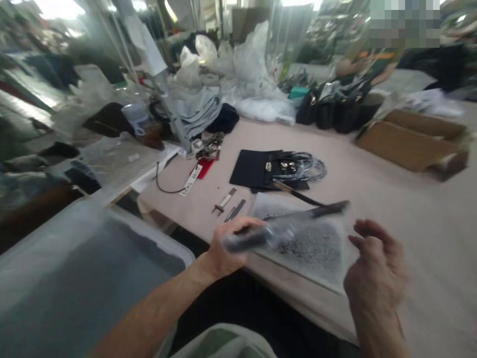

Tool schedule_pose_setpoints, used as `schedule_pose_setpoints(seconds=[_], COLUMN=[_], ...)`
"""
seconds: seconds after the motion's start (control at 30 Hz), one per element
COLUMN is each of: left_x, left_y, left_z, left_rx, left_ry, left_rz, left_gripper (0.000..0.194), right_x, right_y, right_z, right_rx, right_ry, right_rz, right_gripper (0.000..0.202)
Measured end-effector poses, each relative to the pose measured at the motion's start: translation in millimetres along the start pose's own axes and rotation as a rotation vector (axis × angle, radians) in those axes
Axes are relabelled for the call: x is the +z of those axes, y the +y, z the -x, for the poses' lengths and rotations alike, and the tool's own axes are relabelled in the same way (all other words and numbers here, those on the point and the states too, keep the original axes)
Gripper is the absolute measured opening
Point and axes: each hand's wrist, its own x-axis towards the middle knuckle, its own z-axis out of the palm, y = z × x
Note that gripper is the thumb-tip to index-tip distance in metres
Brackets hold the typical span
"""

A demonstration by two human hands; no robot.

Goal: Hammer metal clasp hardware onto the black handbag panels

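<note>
My left hand (229,248) is closed round a dark, flat bag piece (320,211) seen nearly edge-on, with clear plastic about its near end. Motion blurs it, so its exact shape is hard to make out. A narrow dark strap (303,198) runs from its far side. Beneath it lies a pale board with a speckled dark surface (316,248). To the right of the board, my right hand (376,263) is raised with bent fingers apart, nothing visible in them. Farther back, a black handbag (251,168) lies flat, its handles wrapped in clear plastic.
Left of the board lie a caliper (224,201), a pen-like tool, a red tag (204,167) and a white labelled strip (191,181). A grey bin (149,233) stands at my left. Black bags (335,112), a cardboard box (406,141) and another person (372,64) are at the back right.
</note>
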Motion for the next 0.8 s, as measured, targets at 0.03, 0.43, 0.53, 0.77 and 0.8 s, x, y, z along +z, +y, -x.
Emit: schedule_pose_setpoints(seconds=[0.03, 0.43, 0.53, 0.77, 0.8], left_x=[-8.4, -41.6, -46.0, -81.6, -91.9], left_y=[7.5, 19.7, 14.1, 0.8, -0.9], left_z=[-5.3, -7.9, 2.5, 25.6, 31.1], left_rx=[-0.11, -0.639, -0.665, -0.684, -0.686], left_ry=[0.113, 0.235, 0.246, 0.414, 0.448], left_rz=[0.084, 0.772, 0.807, 0.757, 0.724], left_gripper=[0.016, 0.055, 0.054, 0.05, 0.05], right_x=[5.5, 34.7, 38.4, 50.8, 52.8], right_y=[-6.8, -9.0, -10.3, -12.8, -10.9], right_z=[-3.9, 27.6, 31.8, 39.2, 39.3], right_rx=[0.014, 0.353, 0.381, 0.33, 0.332], right_ry=[-0.015, -0.527, -0.527, -0.715, -0.733], right_rz=[-0.015, -0.324, -0.324, -0.168, -0.152], right_gripper=[0.052, 0.046, 0.048, 0.052, 0.054])
